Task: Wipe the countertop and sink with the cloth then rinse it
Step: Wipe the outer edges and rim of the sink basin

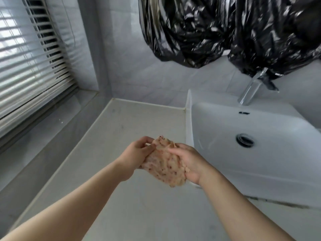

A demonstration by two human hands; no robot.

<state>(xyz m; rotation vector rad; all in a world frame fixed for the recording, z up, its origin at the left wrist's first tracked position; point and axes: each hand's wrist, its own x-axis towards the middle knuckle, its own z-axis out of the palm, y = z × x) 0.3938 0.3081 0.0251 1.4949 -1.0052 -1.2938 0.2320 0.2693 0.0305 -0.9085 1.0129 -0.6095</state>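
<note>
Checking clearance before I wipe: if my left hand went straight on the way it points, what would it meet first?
The cloth that the left hand grips; past it, probably the right hand, then the sink wall. Depth is unclear.

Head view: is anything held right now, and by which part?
The cloth, bunched up: the left hand grips its left edge, the right hand its right edge, above the countertop.

Soft daylight enters through the blinds [29, 66] at left. The black plastic [217, 28] glares and looks smeared, perhaps by motion. Straight edges bow.
</note>
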